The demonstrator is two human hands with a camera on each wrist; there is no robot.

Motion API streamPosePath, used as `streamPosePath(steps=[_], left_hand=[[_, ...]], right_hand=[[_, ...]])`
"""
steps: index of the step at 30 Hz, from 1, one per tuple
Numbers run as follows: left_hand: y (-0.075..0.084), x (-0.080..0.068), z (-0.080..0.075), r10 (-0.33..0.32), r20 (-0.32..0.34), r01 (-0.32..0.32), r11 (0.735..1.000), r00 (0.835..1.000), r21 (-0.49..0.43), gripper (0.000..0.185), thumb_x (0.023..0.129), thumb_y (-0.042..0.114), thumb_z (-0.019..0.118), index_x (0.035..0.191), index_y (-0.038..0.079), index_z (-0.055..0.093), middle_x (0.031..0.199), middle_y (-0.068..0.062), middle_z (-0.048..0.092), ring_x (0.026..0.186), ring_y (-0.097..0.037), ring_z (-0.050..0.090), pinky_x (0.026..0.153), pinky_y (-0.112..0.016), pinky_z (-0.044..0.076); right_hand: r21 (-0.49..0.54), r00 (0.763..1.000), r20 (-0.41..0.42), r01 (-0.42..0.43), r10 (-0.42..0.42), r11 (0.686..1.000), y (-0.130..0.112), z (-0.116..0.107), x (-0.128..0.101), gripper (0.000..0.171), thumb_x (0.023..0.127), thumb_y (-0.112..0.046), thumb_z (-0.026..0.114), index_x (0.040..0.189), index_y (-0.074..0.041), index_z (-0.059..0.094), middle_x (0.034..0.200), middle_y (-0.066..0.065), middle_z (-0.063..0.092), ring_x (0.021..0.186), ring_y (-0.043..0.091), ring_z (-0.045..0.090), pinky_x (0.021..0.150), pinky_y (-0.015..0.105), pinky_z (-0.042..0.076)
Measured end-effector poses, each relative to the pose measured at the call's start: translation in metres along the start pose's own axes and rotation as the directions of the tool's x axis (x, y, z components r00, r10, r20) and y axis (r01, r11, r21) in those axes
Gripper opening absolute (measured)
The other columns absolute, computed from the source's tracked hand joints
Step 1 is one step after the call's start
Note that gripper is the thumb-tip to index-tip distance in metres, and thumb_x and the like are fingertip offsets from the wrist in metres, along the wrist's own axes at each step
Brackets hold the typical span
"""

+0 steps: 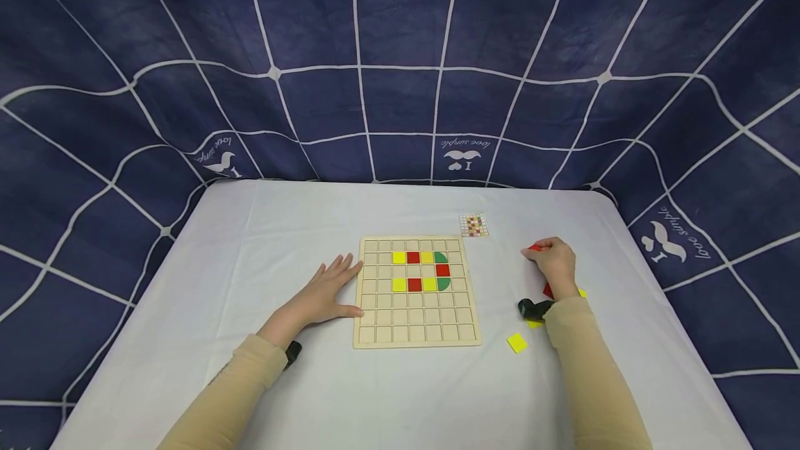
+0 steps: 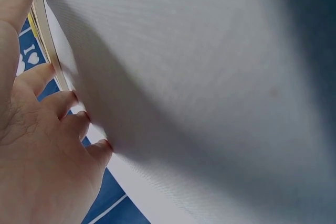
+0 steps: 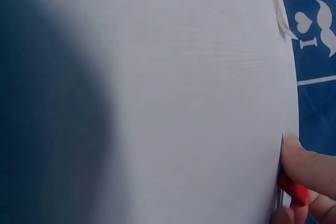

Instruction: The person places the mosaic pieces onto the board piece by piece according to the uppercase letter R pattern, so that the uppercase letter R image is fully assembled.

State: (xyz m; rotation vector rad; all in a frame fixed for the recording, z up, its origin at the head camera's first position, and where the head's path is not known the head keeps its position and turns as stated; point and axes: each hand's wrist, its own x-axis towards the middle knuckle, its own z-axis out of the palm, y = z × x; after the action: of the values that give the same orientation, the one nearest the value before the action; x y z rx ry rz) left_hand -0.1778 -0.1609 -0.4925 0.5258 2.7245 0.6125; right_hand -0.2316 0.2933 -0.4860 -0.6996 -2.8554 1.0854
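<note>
Fingers (image 1: 536,250) of the right hand (image 1: 553,266) pinch a red tile (image 3: 294,190) against the white surface (image 1: 250,242), well right of the wooden grid board (image 1: 416,321). Behind that hand lie yellow tiles (image 1: 517,343); a small pattern card (image 1: 473,225) sits beyond. The left hand (image 1: 325,294) lies flat, fingers spread, touching the board's left edge. Only the right wrist view shows the thumb over the tile.

The left hand (image 1: 328,292) lies flat, palm down, fingers straight and spread, the thumb stretched out to the side, with the forearm in a tan sleeve running back toward the lower left. The right hand (image 1: 553,264) is further forward on the other side, knuckles up and fingers curled in a tight grip; its tan-sleeved forearm reaches back toward the lower right.
</note>
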Motion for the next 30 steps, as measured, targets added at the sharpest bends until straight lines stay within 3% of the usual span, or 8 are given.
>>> streamPosePath(steps=[4,13,19,24,30], left_hand=[[0.0,0.0,0.0,-0.002,0.002,0.002,1.0,1.0,-0.001,0.105,0.074,0.056,0.078,0.156,0.012,0.029,0.164,-0.016,0.016,0.153,-0.037,0.009,0.123,-0.058,0.007],[-0.001,0.001,0.001,-0.005,-0.003,0.005,1.0,1.0,0.002,0.105,0.074,0.056,0.078,0.156,0.012,0.029,0.164,-0.016,0.015,0.153,-0.037,0.009,0.123,-0.058,0.007],[0.0,0.001,0.001,-0.011,0.003,0.011,1.0,1.0,-0.008,0.105,0.074,0.055,0.078,0.156,0.013,0.029,0.164,-0.016,0.015,0.153,-0.036,0.008,0.124,-0.057,0.007],[0.001,0.0,0.0,-0.011,0.009,0.011,1.0,1.0,-0.005,0.105,0.075,0.055,0.078,0.156,0.012,0.028,0.164,-0.016,0.015,0.153,-0.036,0.008,0.123,-0.057,0.007],[0.001,0.0,-0.001,-0.011,0.008,0.011,1.0,1.0,-0.004,0.104,0.075,0.055,0.078,0.156,0.012,0.028,0.165,-0.016,0.015,0.153,-0.036,0.008,0.124,-0.057,0.007]], right_hand=[[0.031,1.0,0.029,0.001,-0.002,1.0,-0.003,0.0,-0.003,0.042,0.088,-0.023,0.073,0.117,0.004,0.061,0.115,0.024,0.061,0.103,0.035,0.054,0.089,0.044,0.047],[0.206,0.988,0.15,-0.012,-0.02,0.978,-0.027,0.013,-0.016,0.042,0.089,-0.025,0.074,0.123,-0.004,0.062,0.099,0.006,0.066,0.079,0.01,0.059,0.067,0.013,0.049],[0.319,0.97,0.23,0.001,-0.078,0.948,-0.051,0.031,-0.034,0.037,0.09,-0.017,0.072,0.122,-0.003,0.063,0.098,0.006,0.07,0.075,0.001,0.064,0.071,0.016,0.056],[0.387,0.951,0.262,0.052,-0.164,0.921,-0.07,0.05,-0.049,0.029,0.09,-0.012,0.071,0.116,-0.002,0.066,0.098,0.01,0.074,0.075,0.005,0.068,0.074,0.022,0.058],[0.386,0.926,0.304,0.096,-0.225,0.918,-0.09,0.076,-0.066,0.023,0.089,-0.014,0.073,0.109,-0.005,0.07,0.096,0.01,0.074,0.078,0.01,0.068,0.071,0.021,0.056]])
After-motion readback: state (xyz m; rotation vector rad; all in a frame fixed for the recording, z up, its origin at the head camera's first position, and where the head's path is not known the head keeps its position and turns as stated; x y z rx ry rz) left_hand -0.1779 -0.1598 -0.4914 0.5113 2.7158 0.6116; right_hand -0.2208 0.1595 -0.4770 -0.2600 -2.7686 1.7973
